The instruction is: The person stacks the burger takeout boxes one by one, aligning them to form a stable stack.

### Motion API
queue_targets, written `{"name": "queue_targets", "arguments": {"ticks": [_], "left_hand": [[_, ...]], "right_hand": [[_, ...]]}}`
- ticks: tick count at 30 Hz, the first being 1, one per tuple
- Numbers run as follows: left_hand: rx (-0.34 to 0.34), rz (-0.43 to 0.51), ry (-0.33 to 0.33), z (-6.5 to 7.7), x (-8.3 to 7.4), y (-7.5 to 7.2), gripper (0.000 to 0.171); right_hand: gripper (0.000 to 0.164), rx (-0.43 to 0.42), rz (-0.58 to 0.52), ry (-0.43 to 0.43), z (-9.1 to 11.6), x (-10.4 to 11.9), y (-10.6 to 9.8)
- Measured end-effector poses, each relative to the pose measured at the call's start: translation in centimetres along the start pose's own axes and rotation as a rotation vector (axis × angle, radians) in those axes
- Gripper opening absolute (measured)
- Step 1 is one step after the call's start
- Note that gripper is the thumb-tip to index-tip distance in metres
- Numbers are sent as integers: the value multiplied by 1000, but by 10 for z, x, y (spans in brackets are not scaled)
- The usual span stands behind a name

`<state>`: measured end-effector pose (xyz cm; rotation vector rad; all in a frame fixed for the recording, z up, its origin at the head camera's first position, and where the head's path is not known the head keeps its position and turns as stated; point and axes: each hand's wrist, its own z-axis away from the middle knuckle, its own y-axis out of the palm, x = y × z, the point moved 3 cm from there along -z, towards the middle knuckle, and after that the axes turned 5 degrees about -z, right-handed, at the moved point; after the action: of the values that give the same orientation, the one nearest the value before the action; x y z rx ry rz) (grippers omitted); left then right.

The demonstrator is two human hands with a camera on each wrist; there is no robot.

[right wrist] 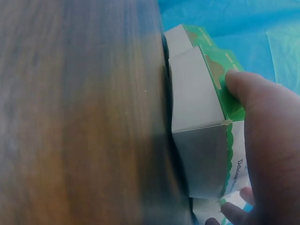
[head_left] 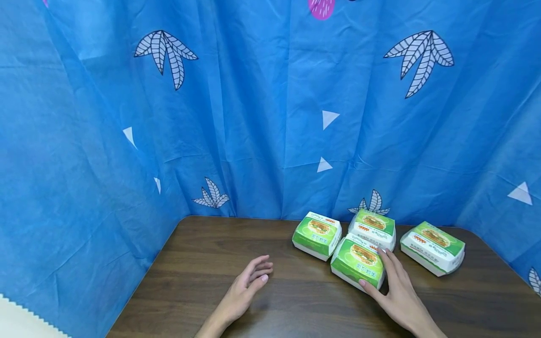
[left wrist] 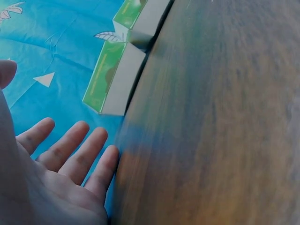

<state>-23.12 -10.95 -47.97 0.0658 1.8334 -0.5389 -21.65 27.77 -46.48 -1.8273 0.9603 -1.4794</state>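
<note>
Several white-and-green burger boxes with a printed burger stand on the brown table. My right hand [head_left: 399,293] is at the front burger box [head_left: 359,262], its thumb by the front side and its fingers at the right rear edge, holding it by that end. In the right wrist view the thumb lies against the green part of this box [right wrist: 199,93], and some fingertips show low down. My left hand [head_left: 243,292] hovers left of the boxes with nothing in it, fingers loosely extended; its palm and spread fingers show in the left wrist view.
Another burger box [head_left: 317,235] stands at the left, close to the front one. One more box [head_left: 373,228] is directly behind, and a separate box [head_left: 433,248] lies to the right. A blue patterned curtain [head_left: 253,117] hangs around the table [head_left: 203,263].
</note>
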Motion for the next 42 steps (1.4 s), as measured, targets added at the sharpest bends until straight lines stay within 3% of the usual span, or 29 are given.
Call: {"name": "queue_targets", "arguments": {"ticks": [10, 20, 30, 42], "left_hand": [[6, 2, -5, 0, 2, 0, 51], [26, 7, 51, 0, 0, -1, 53], [32, 1, 78, 1, 1, -1, 53], [46, -2, 79, 1, 0, -1, 54]], "right_hand": [[108, -43, -82, -3, -1, -2, 1], [102, -197, -133, -65, 0, 2, -1], [103, -231, -144, -63, 3, 6, -2], [101, -286, -216, -179, 5, 11, -2]]}}
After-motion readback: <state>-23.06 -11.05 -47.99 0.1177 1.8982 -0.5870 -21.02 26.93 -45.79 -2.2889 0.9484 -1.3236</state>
